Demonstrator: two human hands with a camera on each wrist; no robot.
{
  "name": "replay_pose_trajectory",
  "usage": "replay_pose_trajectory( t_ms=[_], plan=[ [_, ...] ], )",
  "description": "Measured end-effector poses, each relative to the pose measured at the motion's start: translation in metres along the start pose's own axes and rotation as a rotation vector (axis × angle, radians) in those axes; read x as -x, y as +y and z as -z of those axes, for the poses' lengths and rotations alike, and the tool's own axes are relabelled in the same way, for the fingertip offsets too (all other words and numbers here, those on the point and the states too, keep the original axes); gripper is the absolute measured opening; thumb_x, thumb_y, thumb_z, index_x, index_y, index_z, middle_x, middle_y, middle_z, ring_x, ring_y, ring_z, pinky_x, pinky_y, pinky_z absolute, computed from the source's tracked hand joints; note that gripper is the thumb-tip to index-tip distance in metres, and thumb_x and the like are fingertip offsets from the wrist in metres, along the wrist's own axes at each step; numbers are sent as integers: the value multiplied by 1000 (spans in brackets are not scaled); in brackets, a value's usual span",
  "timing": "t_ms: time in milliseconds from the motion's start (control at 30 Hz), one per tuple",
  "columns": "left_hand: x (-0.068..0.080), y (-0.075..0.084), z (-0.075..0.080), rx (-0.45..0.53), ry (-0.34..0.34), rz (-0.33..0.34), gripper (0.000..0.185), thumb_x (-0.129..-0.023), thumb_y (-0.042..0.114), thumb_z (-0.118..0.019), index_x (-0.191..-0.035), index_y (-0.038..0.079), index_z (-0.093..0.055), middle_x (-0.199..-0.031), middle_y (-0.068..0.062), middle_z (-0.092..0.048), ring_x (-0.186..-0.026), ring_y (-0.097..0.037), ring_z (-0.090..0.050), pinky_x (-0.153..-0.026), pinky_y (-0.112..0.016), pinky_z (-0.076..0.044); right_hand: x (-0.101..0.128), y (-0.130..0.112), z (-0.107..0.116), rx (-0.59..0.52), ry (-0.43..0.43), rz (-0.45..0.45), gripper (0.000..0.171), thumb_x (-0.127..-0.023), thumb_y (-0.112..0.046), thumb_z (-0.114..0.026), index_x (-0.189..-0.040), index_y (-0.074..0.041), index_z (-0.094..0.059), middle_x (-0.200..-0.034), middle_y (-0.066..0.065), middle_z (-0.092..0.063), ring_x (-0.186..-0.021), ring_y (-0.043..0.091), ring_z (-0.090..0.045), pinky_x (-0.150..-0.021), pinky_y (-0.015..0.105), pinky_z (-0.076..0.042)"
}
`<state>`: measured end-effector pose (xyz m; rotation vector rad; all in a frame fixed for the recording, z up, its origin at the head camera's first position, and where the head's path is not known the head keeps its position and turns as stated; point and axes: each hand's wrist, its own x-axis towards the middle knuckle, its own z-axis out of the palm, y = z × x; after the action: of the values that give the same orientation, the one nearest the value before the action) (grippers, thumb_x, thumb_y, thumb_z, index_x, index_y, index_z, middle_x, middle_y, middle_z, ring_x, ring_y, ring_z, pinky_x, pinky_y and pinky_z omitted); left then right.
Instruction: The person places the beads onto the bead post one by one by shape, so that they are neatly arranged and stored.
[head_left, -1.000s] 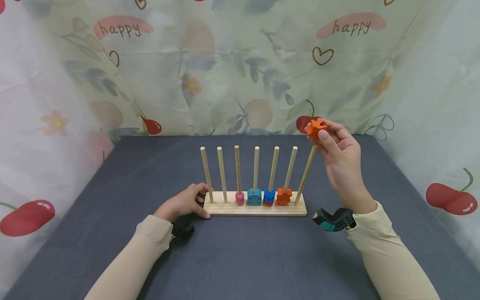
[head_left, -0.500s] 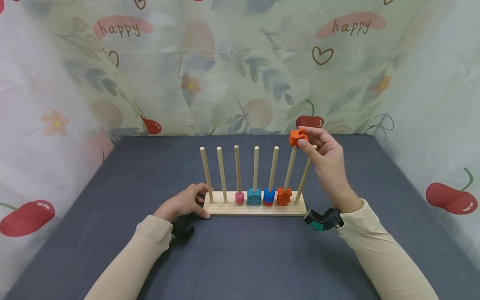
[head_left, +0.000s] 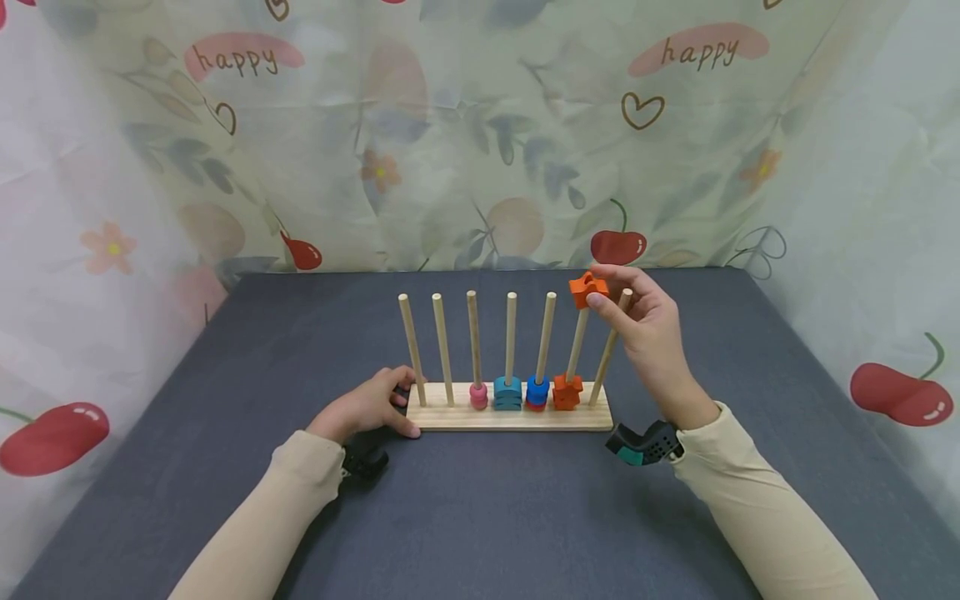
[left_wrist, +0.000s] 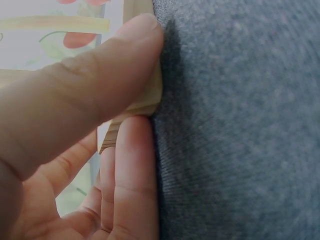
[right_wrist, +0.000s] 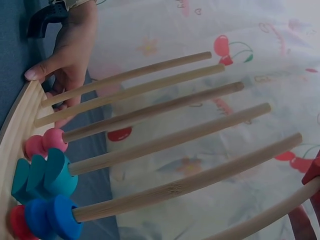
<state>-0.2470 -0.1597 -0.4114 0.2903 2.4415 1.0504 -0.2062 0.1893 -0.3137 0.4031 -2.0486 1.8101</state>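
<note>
A wooden peg board with several upright pegs stands on the table. My left hand grips its left end, thumb along the front edge and fingers behind; the left wrist view shows the thumb and fingers against the wooden corner. My right hand pinches an orange star bead between thumb and fingers, at the top of the second peg from the right, whose tip the bead hides. At that peg's foot sit orange star beads. In the right wrist view the held bead shows only partly, at the right edge.
Blue beads above a red one, teal beads and pink beads sit low on neighbouring pegs. Bare are the two left pegs and the rightmost peg, which leans right. A patterned curtain hangs behind the dark table.
My right hand has moved left and down, bringing the orange star bead from above the rightmost peg to the top of the neighbouring peg. My left hand stays on the board.
</note>
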Motion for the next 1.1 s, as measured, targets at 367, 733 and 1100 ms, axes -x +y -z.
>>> replay_pose_trajectory(
  t_ms=[367, 733, 1100],
  plan=[
    [1, 0, -1, 6, 8, -16, 69, -68, 9, -88, -124, 5, -49, -126, -17, -39, -110, -30, -50, -90, -41, -46, 9, 16, 4, 46, -60, -55, 37, -91, -17, -68, -125, -6, -60, -113, -9, -64, -97, 6, -64, -83, 16, -51],
    [0, 0, -1, 20, 9, -14, 70, -68, 8, -88, -127, 8, -51, -126, -16, -39, -109, -29, -49, -89, -40, -46, 18, 32, 9, 82, -141, -158, 35, -89, -18, -70, -120, -6, -59, -102, -15, -67, -92, 6, -65, -82, 19, -52],
    [0, -1, -1, 16, 8, -17, 71, -68, 8, -88, -128, 7, -49, -127, -17, -39, -110, -30, -50, -90, -40, -45, 26, 54, 11, 180, -241, -283, 43, -88, -26, -72, -121, -3, -57, -107, 2, -71, -92, 9, -64, -84, 25, -51]
  ],
)
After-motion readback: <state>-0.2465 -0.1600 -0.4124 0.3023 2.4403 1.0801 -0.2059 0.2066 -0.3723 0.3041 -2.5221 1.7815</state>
